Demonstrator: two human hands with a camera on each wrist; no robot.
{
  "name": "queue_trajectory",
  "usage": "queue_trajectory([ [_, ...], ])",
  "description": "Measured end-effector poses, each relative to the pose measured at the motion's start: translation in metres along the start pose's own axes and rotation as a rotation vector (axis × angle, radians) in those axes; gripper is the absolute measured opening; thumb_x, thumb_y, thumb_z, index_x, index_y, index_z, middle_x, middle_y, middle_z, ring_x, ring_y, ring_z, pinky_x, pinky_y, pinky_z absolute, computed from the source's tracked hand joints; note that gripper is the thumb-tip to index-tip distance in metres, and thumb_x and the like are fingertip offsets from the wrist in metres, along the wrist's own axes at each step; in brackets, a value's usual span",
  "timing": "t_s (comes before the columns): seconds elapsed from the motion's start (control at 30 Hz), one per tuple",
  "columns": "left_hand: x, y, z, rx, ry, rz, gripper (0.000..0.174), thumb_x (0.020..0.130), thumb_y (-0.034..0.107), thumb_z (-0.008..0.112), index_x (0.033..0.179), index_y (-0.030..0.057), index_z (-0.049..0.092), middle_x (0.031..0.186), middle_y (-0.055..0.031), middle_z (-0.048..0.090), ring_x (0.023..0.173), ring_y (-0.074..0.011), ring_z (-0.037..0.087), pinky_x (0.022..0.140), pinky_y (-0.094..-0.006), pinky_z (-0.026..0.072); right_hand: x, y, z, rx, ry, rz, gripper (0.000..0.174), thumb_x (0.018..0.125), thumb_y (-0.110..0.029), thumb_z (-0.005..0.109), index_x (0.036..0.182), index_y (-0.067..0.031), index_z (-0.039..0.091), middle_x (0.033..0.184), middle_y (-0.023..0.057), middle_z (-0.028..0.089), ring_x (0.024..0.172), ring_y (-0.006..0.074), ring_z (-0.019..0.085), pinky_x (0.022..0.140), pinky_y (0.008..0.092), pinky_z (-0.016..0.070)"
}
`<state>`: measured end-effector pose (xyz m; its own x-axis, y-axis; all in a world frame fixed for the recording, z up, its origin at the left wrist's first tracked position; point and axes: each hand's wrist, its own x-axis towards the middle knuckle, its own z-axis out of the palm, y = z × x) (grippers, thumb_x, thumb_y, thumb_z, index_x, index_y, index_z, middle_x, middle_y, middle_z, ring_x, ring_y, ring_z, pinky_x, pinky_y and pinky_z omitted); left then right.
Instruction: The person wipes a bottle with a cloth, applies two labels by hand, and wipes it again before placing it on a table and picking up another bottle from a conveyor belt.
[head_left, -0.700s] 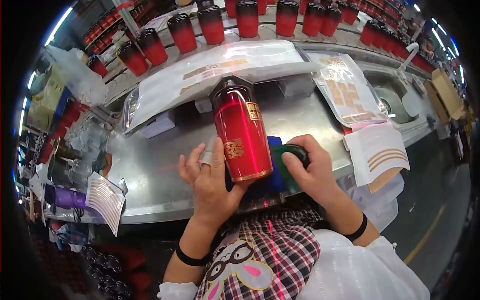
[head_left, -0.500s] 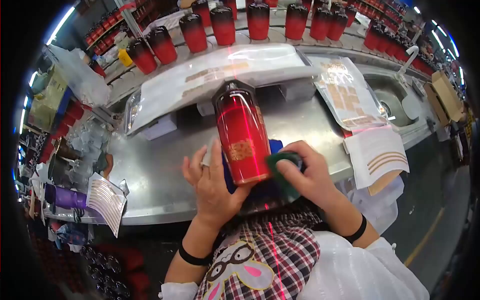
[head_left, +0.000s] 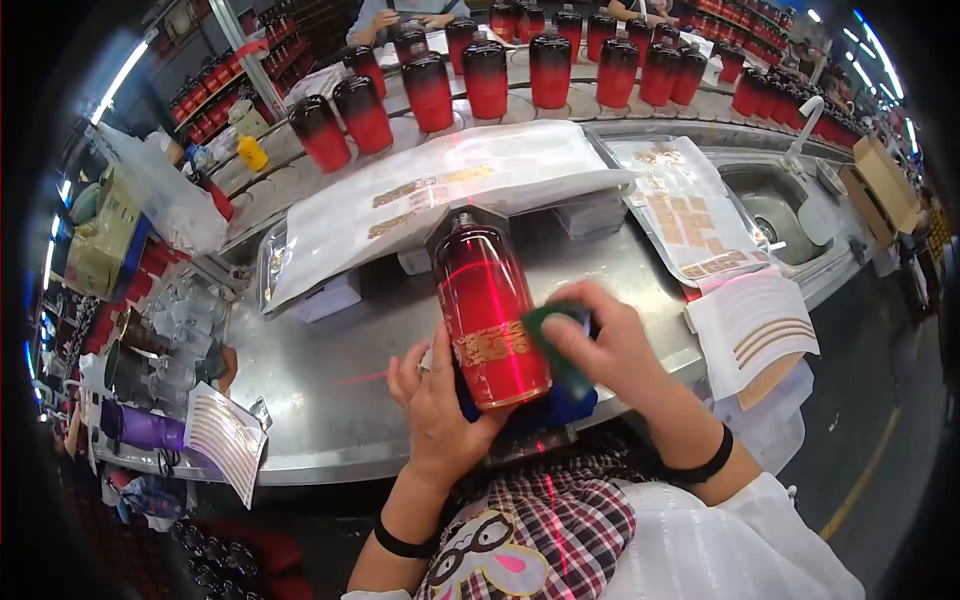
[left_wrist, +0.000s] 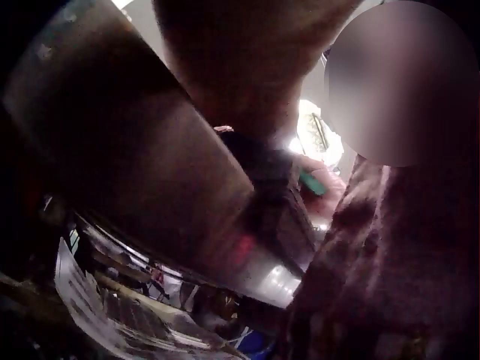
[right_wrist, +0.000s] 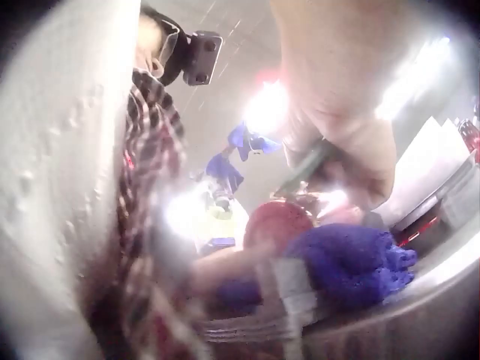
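Note:
A glossy red bottle [head_left: 485, 285], dark at the neck, lies tilted on a dark stand with its base towards the person. The left hand [head_left: 440, 430] holds it near the base, fingers along its left side and thumb at the bottom edge. A gold patterned decal [head_left: 490, 345] spans its lower front. The right hand [head_left: 620, 345] pinches a dark green flat scraper [head_left: 568, 372], its edge at the decal's right end. In the right wrist view, the bottle's round base [right_wrist: 277, 225] shows beside a blue cloth [right_wrist: 352, 262]. The left wrist view is dark and hides the fingers.
Behind the bottle, a white sheet with gold decals [head_left: 440, 165] lies over a raised board. A decal tray [head_left: 690, 225] and a sink [head_left: 775, 205] are at right. Several red bottles [head_left: 550, 75] line the conveyor. A purple bottle [head_left: 150, 427] stands left.
The bottle has turned, bringing the gold decal from its left side across the front. The right hand has brought the scraper up to the bottle. The head view has shifted, so the table appears lower.

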<state>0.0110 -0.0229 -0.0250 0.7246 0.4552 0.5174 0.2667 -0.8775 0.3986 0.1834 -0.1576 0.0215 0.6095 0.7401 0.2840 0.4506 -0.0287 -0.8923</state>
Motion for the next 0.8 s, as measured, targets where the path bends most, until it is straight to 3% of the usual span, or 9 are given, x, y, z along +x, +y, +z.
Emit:
queue_trajectory([
  [0.07, 0.002, -0.001, -0.005, -0.001, -0.028, 0.01, 0.101, 0.073, 0.056, 0.076, 0.144, -0.005, 0.037, 0.119, -0.0164, 0.059, 0.122, -0.0354, 0.042, 0.11, -0.0578, 0.0135, 0.008, 0.001, -0.002, -0.079, 0.083, 0.062, 0.025, 0.088, -0.017, 0.069, 0.106, -0.0021, 0.061, 0.08, 0.0105, 0.067, 0.071, 0.0147, 0.064, 0.066, 0.0289, 0.051],
  [0.2, 0.01, 0.006, -0.02, 0.142, -0.027, 0.125, 0.102, 0.072, 0.055, 0.077, 0.144, -0.0051, 0.037, 0.124, -0.0175, 0.057, 0.123, -0.0361, 0.042, 0.11, -0.0579, 0.0139, 0.01, 0.001, 0.001, -0.004, -0.098, -0.079, 0.022, 0.087, -0.014, 0.069, 0.103, -0.001, 0.061, 0.081, 0.0126, 0.068, 0.072, 0.0131, 0.065, 0.063, 0.0301, 0.0512],
  [0.23, 0.01, 0.006, -0.018, 0.096, -0.01, 0.113, 0.102, 0.071, 0.055, 0.077, 0.143, -0.0052, 0.037, 0.124, -0.0175, 0.057, 0.123, -0.0359, 0.042, 0.11, -0.0578, 0.0141, 0.012, -0.003, 0.001, -0.044, 0.046, 0.0, 0.021, 0.085, -0.011, 0.07, 0.102, -0.0017, 0.061, 0.079, 0.0134, 0.066, 0.071, 0.0188, 0.065, 0.062, 0.0332, 0.0509],
  [0.27, 0.011, 0.006, -0.015, 0.05, 0.013, 0.097, 0.102, 0.071, 0.054, 0.078, 0.143, -0.0052, 0.037, 0.124, -0.0175, 0.057, 0.123, -0.0357, 0.041, 0.11, -0.0578, 0.0142, 0.014, 0.01, 0.001, -0.232, 0.171, -0.163, 0.023, 0.081, -0.008, 0.072, 0.101, -0.0032, 0.062, 0.079, 0.0125, 0.062, 0.072, 0.026, 0.062, 0.066, 0.0369, 0.0483],
  [0.33, 0.006, 0.002, -0.006, -0.031, 0.021, 0.043, 0.102, 0.07, 0.054, 0.078, 0.143, -0.0054, 0.038, 0.123, -0.0174, 0.057, 0.124, -0.0353, 0.041, 0.11, -0.0579, 0.0147, 0.01, 0.008, -0.004, -0.456, 0.158, -0.527, 0.026, 0.075, -0.006, 0.074, 0.099, -0.0056, 0.063, 0.08, 0.0101, 0.058, 0.074, 0.0296, 0.057, 0.069, 0.0387, 0.0444],
  [0.43, 0.001, -0.009, 0.006, -0.075, -0.027, -0.003, 0.102, 0.069, 0.054, 0.079, 0.142, -0.0058, 0.038, 0.123, -0.0172, 0.058, 0.124, -0.0351, 0.04, 0.109, -0.0587, 0.0155, -0.013, -0.017, -0.002, -0.343, -0.113, -0.695, 0.031, 0.072, -0.005, 0.076, 0.1, -0.0085, 0.065, 0.084, 0.0061, 0.058, 0.077, 0.0267, 0.057, 0.072, 0.0384, 0.0435],
  [0.67, 0.013, 0.006, -0.015, 0.094, 0.033, 0.098, 0.098, 0.07, 0.059, 0.076, 0.137, -0.0062, 0.046, 0.117, -0.0172, 0.059, 0.125, -0.0344, 0.041, 0.109, -0.0593, 0.0155, 0.004, -0.025, -0.012, -0.074, -0.316, -0.339, 0.026, 0.078, -0.009, 0.076, 0.101, -0.0053, 0.065, 0.088, 0.0111, 0.061, 0.079, 0.0296, 0.06, 0.068, 0.037, 0.0485],
  [0.77, 0.005, 0.008, -0.014, 0.03, 0.045, 0.054, 0.087, 0.077, 0.059, 0.07, 0.135, -0.0027, 0.05, 0.12, -0.0162, 0.06, 0.126, -0.0334, 0.04, 0.111, -0.0574, 0.0152, 0.017, -0.012, -0.012, -0.241, -0.077, -0.27, 0.024, 0.08, -0.009, 0.073, 0.101, -0.0028, 0.064, 0.085, 0.0131, 0.061, 0.074, 0.0302, 0.061, 0.065, 0.0366, 0.0487],
  [0.8, 0.002, 0.007, -0.018, 0.054, 0.016, 0.15, 0.087, 0.079, 0.059, 0.068, 0.137, -0.0021, 0.048, 0.126, -0.0168, 0.057, 0.128, -0.034, 0.038, 0.112, -0.0567, 0.0144, 0.02, -0.009, -0.013, -0.294, 0.002, -0.244, 0.023, 0.081, -0.009, 0.073, 0.101, -0.002, 0.064, 0.085, 0.0137, 0.061, 0.073, 0.0304, 0.061, 0.064, 0.0365, 0.0488],
])
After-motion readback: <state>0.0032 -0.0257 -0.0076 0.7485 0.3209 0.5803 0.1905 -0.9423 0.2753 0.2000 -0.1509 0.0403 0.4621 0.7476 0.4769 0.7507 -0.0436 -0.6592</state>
